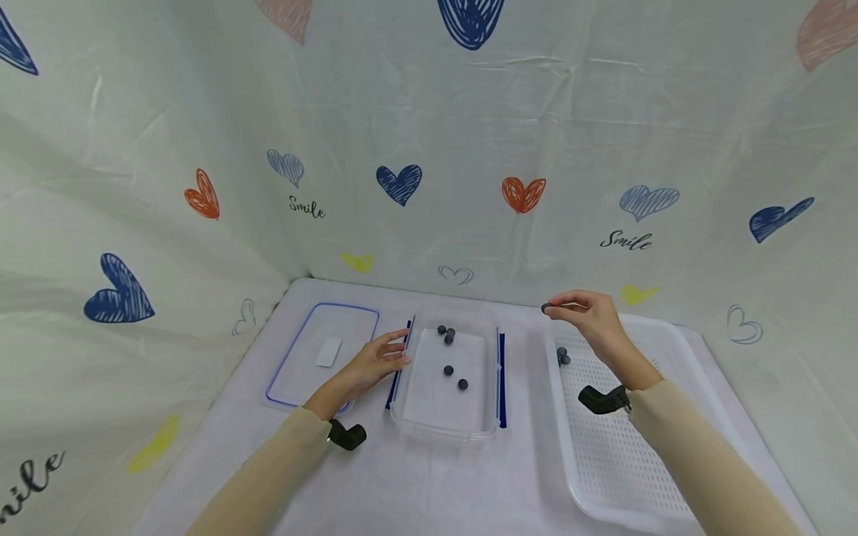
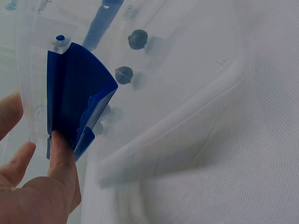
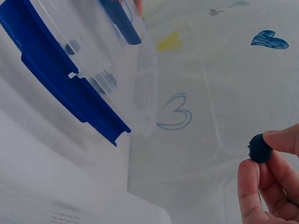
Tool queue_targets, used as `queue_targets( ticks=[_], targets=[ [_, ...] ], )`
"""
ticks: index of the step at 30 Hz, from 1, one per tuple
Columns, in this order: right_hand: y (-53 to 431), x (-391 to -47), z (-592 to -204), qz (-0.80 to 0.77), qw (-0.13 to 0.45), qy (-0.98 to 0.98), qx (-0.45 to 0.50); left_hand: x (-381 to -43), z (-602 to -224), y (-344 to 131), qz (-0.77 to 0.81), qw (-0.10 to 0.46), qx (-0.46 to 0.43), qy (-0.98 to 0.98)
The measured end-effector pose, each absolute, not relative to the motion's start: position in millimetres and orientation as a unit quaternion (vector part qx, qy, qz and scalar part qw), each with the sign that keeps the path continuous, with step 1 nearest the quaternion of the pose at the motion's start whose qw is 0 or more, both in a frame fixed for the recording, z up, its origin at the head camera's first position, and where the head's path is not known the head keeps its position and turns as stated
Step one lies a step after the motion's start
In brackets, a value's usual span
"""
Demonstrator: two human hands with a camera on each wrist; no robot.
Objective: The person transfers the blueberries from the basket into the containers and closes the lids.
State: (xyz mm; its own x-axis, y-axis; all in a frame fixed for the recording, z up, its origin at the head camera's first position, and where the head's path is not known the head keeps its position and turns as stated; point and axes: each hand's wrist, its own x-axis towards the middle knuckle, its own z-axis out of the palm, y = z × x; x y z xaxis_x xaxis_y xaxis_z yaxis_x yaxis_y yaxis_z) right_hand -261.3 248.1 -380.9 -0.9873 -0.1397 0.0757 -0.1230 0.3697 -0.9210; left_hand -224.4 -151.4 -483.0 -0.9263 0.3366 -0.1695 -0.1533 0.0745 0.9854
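My right hand [image 1: 596, 320] pinches a dark blueberry [image 3: 260, 148] between thumb and fingertips, its small crown showing in the right wrist view. It is raised over the far left corner of a white perforated basket [image 1: 565, 454], where a few blueberries [image 1: 563, 357] lie against the left wall. In the middle stands a clear plastic box [image 1: 436, 433] with blue side latches hanging outward. Several blueberries [image 1: 448, 370] are scattered on its floor. At the box's left side, my left hand [image 1: 375, 363] has its fingers spread, fingertips right at the wall and the blue latch [image 2: 77, 93].
A clear lid with a blue rim [image 1: 291, 350] lies flat left of the box, with a white rectangular piece [image 1: 328, 351] on it. White cloth covers the table [image 1: 429, 491]. Behind hangs a pale curtain [image 1: 429, 104] printed with hearts.
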Motion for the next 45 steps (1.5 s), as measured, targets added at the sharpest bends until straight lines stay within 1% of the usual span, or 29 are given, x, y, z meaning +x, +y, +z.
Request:
queue_targets(
  ticks=[12,24,34,45],
  targets=[
    [223,-270,-381,-0.568,0.025,0.818,-0.085,-224,-483,-152,0.678,0.181,0.072,0.709],
    [198,-276,-391,-0.58,0.05,0.806,-0.102,-225,-483,-151,0.68,0.183,0.071,0.706],
    [172,-278,-405,-0.572,0.072,0.809,-0.11,-225,-485,-152,0.685,0.182,0.066,0.702],
    [158,-282,-425,-0.541,0.07,0.833,-0.092,-225,-485,-152,0.683,0.18,0.068,0.704]
  ],
)
